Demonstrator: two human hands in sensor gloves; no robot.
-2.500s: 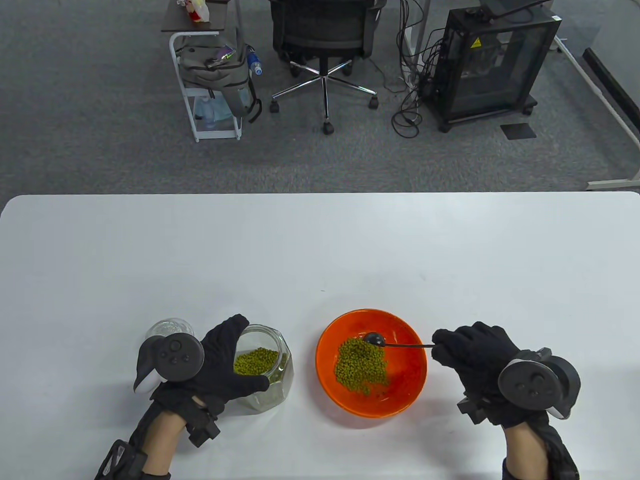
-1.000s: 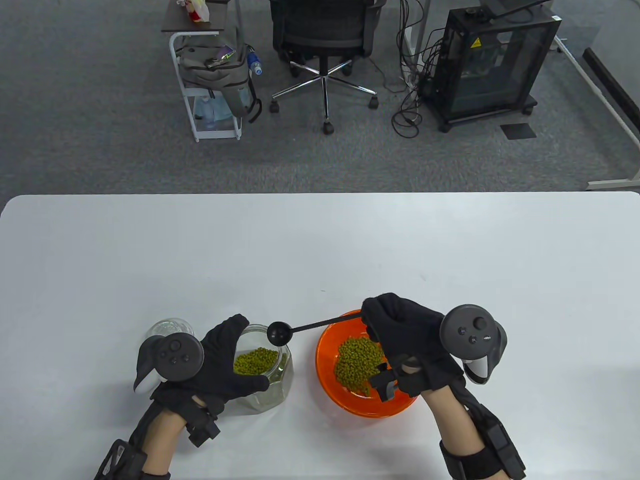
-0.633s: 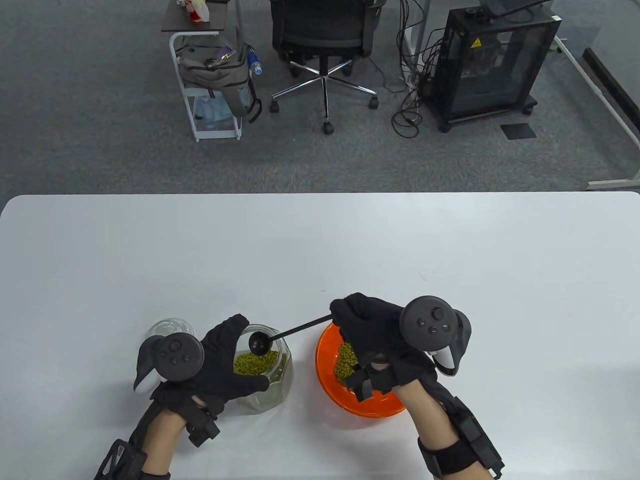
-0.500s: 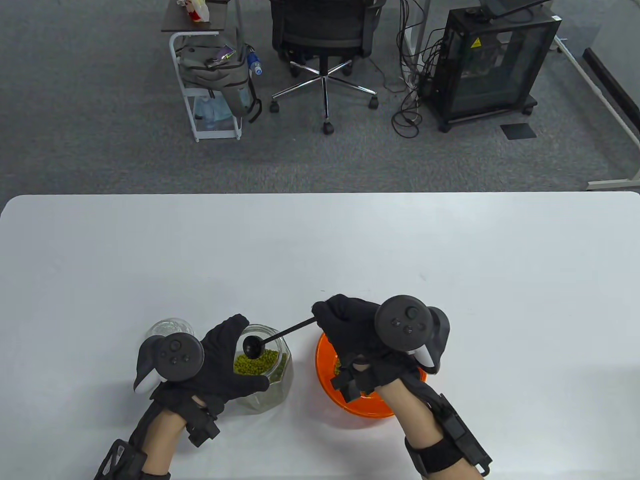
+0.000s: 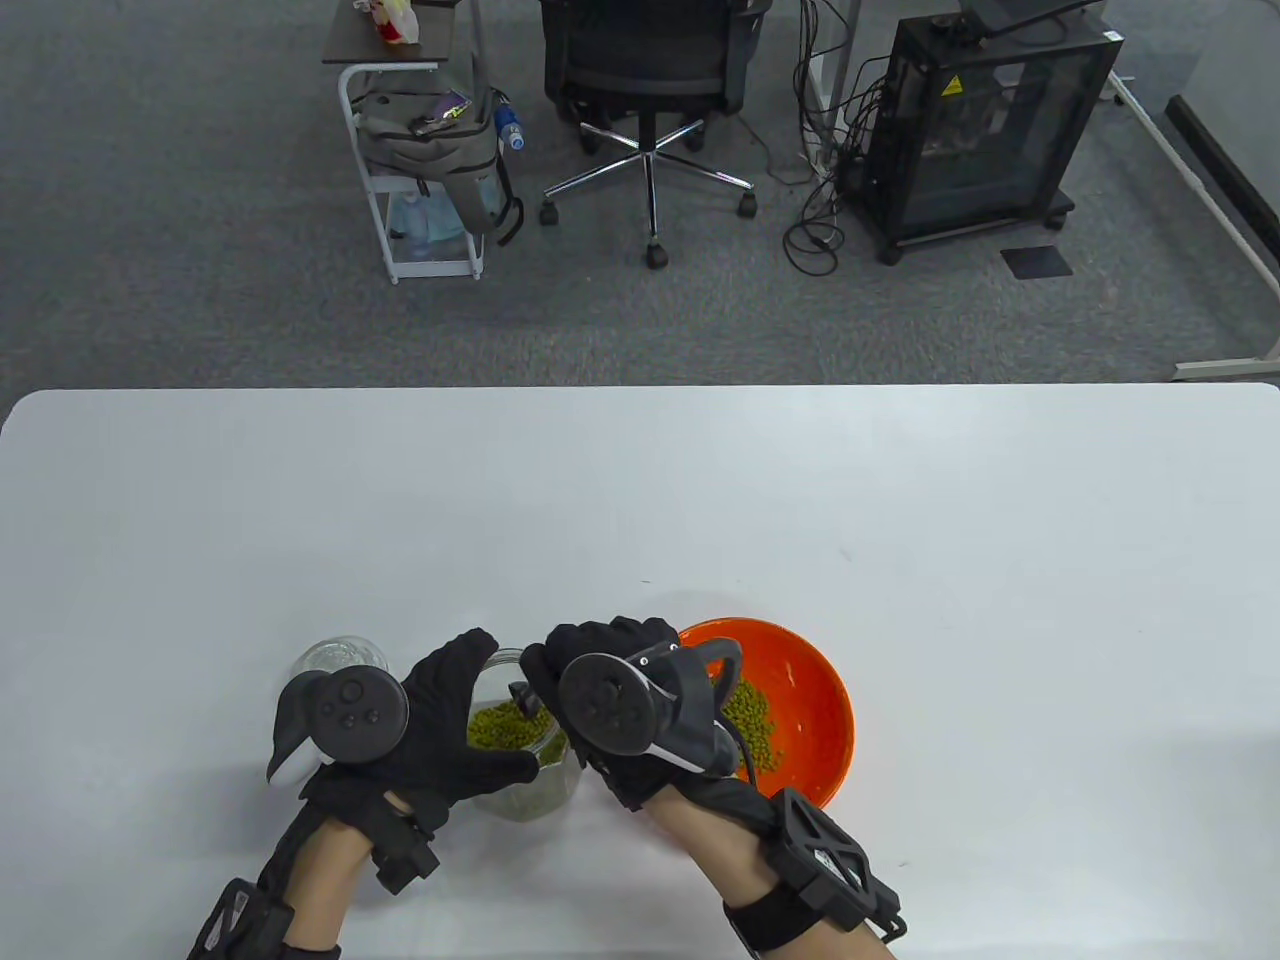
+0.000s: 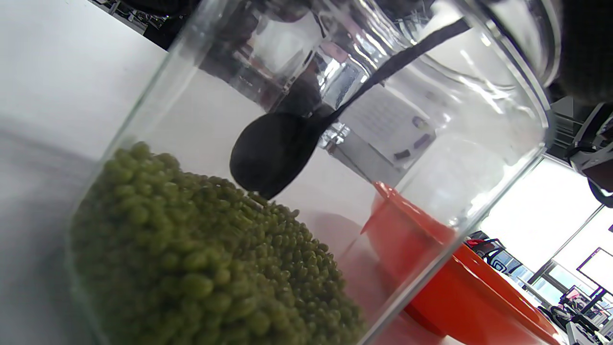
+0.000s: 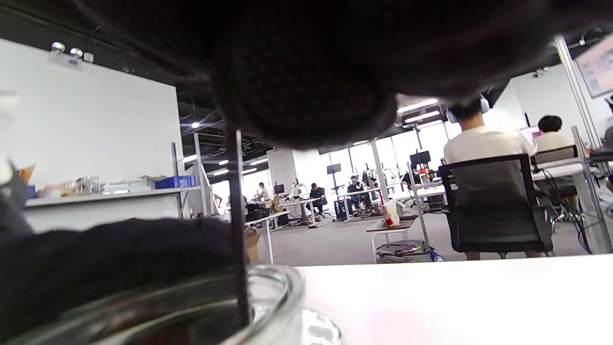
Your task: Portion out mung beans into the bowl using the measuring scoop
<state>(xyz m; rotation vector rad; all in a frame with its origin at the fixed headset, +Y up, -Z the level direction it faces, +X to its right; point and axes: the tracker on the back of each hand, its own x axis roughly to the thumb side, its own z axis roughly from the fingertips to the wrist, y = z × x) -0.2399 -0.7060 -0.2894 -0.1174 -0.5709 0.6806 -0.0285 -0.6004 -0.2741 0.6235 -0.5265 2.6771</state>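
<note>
My left hand (image 5: 440, 725) wraps the glass jar (image 5: 530, 760) near the tabletop's (image 5: 640, 480) front edge, while my right hand (image 5: 610, 690) pinches the light, stiff scoop (image 6: 270, 155) by its thin handle, cup just touching the loose, spill-prone mung beans (image 6: 191, 258) inside, w/ the orange bowl (image 5: 810, 720) just beside, to the right.

- Green mung beans (image 6: 201, 268) fill a clear glass jar (image 6: 498, 158).
- A black measuring scoop (image 6: 273, 158) dips inside.
- An orange bowl (image 5: 815, 700) sits on a white tabletop (image 5: 640, 490).
- Black gloves cover the left hand (image 5: 440, 730) and right hand (image 5: 610, 690).
</note>
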